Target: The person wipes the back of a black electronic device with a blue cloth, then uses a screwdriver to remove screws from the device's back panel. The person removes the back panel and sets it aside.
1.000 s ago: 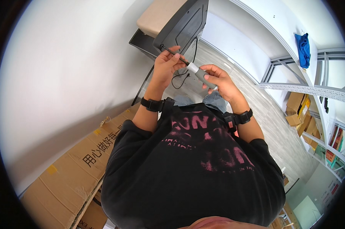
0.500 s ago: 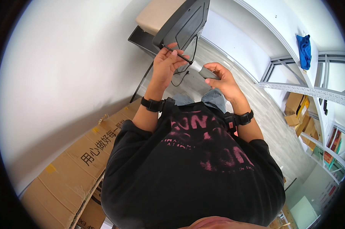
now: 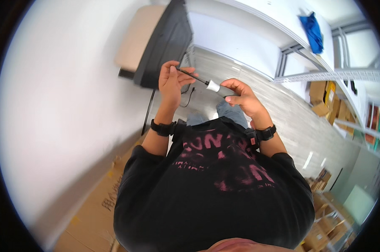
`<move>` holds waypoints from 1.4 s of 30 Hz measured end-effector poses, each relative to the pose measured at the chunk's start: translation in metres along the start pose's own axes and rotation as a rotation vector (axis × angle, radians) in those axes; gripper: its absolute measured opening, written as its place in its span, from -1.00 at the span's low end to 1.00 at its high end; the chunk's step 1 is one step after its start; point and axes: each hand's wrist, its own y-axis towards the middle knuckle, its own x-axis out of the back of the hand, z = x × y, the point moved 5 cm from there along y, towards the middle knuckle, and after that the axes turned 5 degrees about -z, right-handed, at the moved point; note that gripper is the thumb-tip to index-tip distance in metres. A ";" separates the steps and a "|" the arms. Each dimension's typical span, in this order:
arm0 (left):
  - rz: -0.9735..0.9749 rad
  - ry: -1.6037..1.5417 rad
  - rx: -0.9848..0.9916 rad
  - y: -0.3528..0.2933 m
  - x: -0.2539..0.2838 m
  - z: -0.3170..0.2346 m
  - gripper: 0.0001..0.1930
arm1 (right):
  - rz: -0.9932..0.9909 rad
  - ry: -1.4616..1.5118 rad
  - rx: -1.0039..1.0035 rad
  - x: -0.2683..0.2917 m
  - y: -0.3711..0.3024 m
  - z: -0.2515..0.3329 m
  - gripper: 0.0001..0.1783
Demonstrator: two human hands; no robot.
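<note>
A screwdriver (image 3: 214, 86) with a grey handle, white collar and thin dark shaft is held slantwise between my two hands. My right hand (image 3: 245, 100) is closed around its handle. At the other end, my left hand (image 3: 169, 86) pinches the shaft near the tip between thumb and fingers, the other fingers partly spread. The tip itself is hidden by the fingers. Just beyond my left hand stands a large dark grey panel (image 3: 162, 46) with a moulded surface.
Behind the panel is a beige block-like thing (image 3: 140, 35). A black cable (image 3: 191, 98) hangs over the grey floor. White shelving with a blue cloth (image 3: 312, 32) and cardboard boxes (image 3: 322, 98) runs along the right. A large flat cardboard box (image 3: 93, 206) lies at lower left, beside the white wall.
The view has turned, so the panel and shelves sit further left in it. Both hands still hold the screwdriver, now a little lower in the picture. More boxes show at lower right.
</note>
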 end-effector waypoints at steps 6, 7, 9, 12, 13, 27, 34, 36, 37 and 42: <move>0.070 0.126 0.161 0.081 -0.073 0.049 -0.85 | -0.137 0.160 0.052 0.094 0.002 0.018 -0.59; 0.098 0.114 0.175 0.097 -0.087 0.059 -0.85 | -0.150 0.186 0.052 0.114 0.004 0.022 -0.60; 0.138 0.092 0.206 0.130 -0.114 0.075 -0.84 | -0.201 0.241 0.072 0.155 0.010 0.034 -0.61; 0.056 0.437 0.121 0.190 -0.161 0.095 -0.83 | -0.240 0.285 0.095 0.217 0.022 0.051 -0.64; 0.077 0.592 0.014 0.210 -0.178 0.100 -0.83 | -0.263 0.287 0.092 0.233 0.025 0.058 -0.64; 0.070 1.285 -0.505 0.356 -0.301 0.191 -0.89 | -0.283 0.300 0.021 0.363 0.070 0.107 -0.62; 0.122 1.206 -0.508 0.351 -0.293 0.179 -0.84 | -0.191 0.226 -0.015 0.364 0.096 0.126 -0.61; 0.083 1.075 -0.416 0.343 -0.278 0.169 -0.82 | -0.138 0.226 -0.053 0.360 0.106 0.130 -0.62; 0.059 1.068 -0.429 0.335 -0.267 0.162 -0.82 | -0.102 0.223 -0.076 0.356 0.113 0.131 -0.62; -0.164 0.758 -0.114 0.258 -0.167 0.156 -0.79 | 0.069 0.097 -0.170 0.311 0.152 0.126 -0.59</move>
